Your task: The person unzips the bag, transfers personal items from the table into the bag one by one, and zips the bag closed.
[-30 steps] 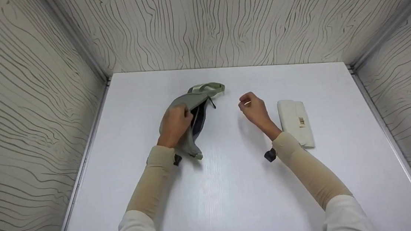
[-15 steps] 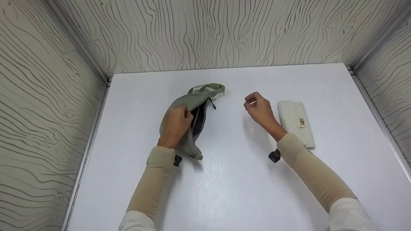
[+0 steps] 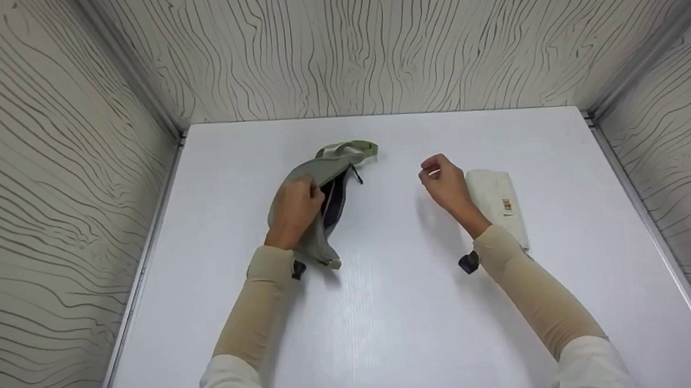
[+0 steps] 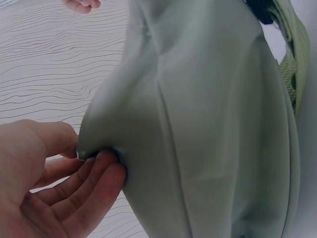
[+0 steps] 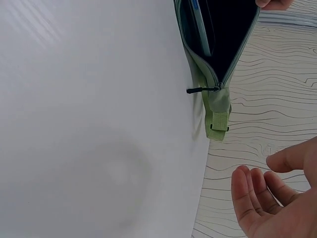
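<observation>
On the table [image 3: 387,315], the left hand [image 3: 294,209] pinches the open green bag [image 3: 314,244].

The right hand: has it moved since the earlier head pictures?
Yes. In the head view, the right hand has moved rightward, closer to the white wallet, which stays in place.

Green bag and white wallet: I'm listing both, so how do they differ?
The green bag gapes open; the white wallet lies closed. The bag is curved, the wallet roughly rectangular. The left hand pinches the bag; no hand holds the wallet. Both are on the white table.
</observation>
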Tool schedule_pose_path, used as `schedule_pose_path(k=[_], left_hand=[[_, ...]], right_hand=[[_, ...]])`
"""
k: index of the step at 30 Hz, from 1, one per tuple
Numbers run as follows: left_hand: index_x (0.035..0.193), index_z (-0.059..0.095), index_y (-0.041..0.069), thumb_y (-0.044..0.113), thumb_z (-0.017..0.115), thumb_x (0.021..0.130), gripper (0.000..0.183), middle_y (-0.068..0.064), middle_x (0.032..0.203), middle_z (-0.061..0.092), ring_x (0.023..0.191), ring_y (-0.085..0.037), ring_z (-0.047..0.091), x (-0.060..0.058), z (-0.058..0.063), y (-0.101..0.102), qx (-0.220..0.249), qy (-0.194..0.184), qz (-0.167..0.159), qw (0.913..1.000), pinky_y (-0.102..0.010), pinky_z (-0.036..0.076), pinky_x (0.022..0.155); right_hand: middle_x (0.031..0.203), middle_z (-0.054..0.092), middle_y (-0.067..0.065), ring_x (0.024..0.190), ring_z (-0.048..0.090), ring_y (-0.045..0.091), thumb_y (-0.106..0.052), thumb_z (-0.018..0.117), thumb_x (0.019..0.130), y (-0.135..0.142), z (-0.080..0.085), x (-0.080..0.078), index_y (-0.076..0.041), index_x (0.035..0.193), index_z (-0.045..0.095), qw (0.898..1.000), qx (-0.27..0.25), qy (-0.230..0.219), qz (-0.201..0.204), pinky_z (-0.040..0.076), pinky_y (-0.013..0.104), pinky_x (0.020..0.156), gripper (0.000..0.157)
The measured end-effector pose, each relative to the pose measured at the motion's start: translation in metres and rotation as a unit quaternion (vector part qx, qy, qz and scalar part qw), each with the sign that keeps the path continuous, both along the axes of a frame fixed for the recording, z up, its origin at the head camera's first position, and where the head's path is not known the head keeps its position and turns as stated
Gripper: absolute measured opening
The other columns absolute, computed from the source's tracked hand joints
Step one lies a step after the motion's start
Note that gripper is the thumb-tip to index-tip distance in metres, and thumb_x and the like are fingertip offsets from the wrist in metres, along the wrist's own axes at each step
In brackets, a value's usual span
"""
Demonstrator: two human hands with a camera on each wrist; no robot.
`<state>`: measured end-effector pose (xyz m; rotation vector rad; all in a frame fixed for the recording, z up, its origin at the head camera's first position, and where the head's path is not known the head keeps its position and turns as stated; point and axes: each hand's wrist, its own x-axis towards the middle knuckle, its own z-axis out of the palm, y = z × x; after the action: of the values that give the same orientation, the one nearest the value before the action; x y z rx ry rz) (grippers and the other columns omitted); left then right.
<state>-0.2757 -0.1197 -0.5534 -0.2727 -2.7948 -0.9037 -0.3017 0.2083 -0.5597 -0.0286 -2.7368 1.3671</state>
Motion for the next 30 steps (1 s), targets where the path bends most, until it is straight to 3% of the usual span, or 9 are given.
schedule_pose_path(k=[12, 19, 30], left_hand=[[0.080, 0.057, 0.010, 0.010, 0.061, 0.102, 0.022, -0.001, 0.073, 0.051, 0.066, -0.016, 0.049, 0.001, 0.001, -0.001, 0.004, -0.007, 0.000, 1.0000, -0.033, 0.039, 0.062], [0.081, 0.057, 0.010, 0.010, 0.062, 0.101, 0.020, -0.001, 0.073, 0.052, 0.067, -0.017, 0.049, 0.002, -0.001, -0.001, 0.005, 0.003, -0.001, 1.0000, -0.033, 0.039, 0.062], [0.082, 0.058, 0.010, 0.011, 0.061, 0.102, 0.020, -0.002, 0.074, 0.052, 0.068, -0.017, 0.049, 0.002, 0.000, -0.001, 0.000, -0.004, 0.003, 1.0000, -0.033, 0.039, 0.062]], right_hand=[[0.118, 0.068, 0.022, 0.106, 0.068, 0.032, -0.009, 0.060, 0.103, 0.012, 0.001, 0.002, 0.004, 0.124, 0.062, 1.000, -0.008, 0.001, -0.004, 0.050, 0.023, 0.079, 0.025], [0.119, 0.068, 0.023, 0.110, 0.068, 0.034, -0.009, 0.059, 0.103, 0.018, 0.001, 0.001, 0.005, 0.124, 0.062, 1.000, -0.001, -0.003, -0.024, 0.051, 0.031, 0.086, 0.025], [0.121, 0.067, 0.023, 0.110, 0.066, 0.034, -0.010, 0.058, 0.103, 0.030, 0.002, 0.001, 0.005, 0.126, 0.061, 0.999, 0.005, 0.000, -0.039, 0.051, 0.033, 0.089, 0.027]])
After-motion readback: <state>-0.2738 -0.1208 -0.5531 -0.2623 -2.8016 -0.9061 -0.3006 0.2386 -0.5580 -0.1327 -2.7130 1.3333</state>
